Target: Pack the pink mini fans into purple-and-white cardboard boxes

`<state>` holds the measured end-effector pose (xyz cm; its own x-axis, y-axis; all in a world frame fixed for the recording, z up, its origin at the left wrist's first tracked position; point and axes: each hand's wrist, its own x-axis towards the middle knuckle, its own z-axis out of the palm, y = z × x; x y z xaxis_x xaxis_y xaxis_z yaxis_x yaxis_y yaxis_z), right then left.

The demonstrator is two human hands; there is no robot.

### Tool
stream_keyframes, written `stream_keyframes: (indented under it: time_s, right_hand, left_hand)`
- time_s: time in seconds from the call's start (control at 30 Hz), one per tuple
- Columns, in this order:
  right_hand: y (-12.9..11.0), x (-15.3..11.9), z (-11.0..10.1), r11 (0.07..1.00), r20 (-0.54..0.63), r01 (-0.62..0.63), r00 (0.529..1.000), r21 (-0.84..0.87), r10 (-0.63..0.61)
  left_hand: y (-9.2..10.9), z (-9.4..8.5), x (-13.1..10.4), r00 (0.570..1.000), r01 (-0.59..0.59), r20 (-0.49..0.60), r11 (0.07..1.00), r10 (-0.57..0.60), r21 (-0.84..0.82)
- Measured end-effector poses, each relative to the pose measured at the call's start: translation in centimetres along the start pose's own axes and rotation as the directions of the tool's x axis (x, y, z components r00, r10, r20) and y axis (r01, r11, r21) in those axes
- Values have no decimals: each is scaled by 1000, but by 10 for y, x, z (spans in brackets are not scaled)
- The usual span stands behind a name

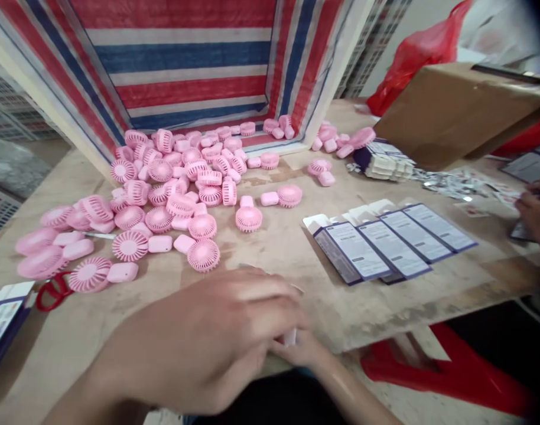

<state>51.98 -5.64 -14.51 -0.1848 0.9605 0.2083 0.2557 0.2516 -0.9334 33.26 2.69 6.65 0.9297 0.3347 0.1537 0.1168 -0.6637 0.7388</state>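
My left hand (208, 336) reaches across the front of the table, its fingers curled over my right hand (303, 348). The two hands meet and both look closed. A small pale piece (290, 337) shows between them, but the fingers cover most of it and I cannot make out what it is. Just beyond my left hand lies a pink handheld fan (203, 255), at the near side of a heap of pink fans (159, 171). Right of my hands, flat printed boxes (358, 251) with purple edges lie overlapping in a row.
A frame lined with striped cloth (185, 59) stands behind the heap. Red-handled scissors (52, 292) lie at left near a printed box (4, 313). Farther right are stacked folded papers (385, 160), a cardboard box (456, 112), another person's hand (538, 209) and a red stool (447, 372).
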Motion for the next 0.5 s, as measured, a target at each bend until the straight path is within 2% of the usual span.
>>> stream_keyframes:
  time_s: [0.03,0.07,0.13,0.17,0.27,0.33,0.4,0.43,0.47,0.5]
  right_hand:
    - [-2,1,0,1000,9,5,1000,8,-5]
    - [-4,1,1,1000,13,11,1000,14,-11]
    - [-6,2,1,1000,7,29,1000,11,-29]
    - [-8,3,-1,999,15,38,999,-5,-38]
    - [-13,7,-19,990,130,22,991,-142,-3]
    - [-19,11,-47,938,203,28,978,-346,45]
    - [-26,13,-80,809,203,135,979,-572,-19]
    - [-29,12,-96,726,193,199,977,-658,-92]
    - [-32,12,-109,651,176,245,970,-718,-170]
    - [-35,10,-117,604,154,267,960,-751,-234]
  left_hand:
    - [1,-1,-7,999,20,-34,997,-18,73]
    - [-1,1,-15,993,56,-113,991,-42,121]
    - [-14,11,-33,951,163,-287,977,-118,141]
    - [-25,19,-40,925,231,-333,966,-183,111]
    - [-69,51,-40,860,391,-301,911,-413,-134]
    - [-99,69,-16,779,442,-328,838,-535,-319]
    - [-123,81,26,682,450,-407,788,-607,-420]
    - [-132,86,50,655,446,-430,777,-621,-443]
    - [-138,90,75,651,435,-433,774,-623,-461]
    - [-142,95,100,666,413,-420,774,-616,-481]
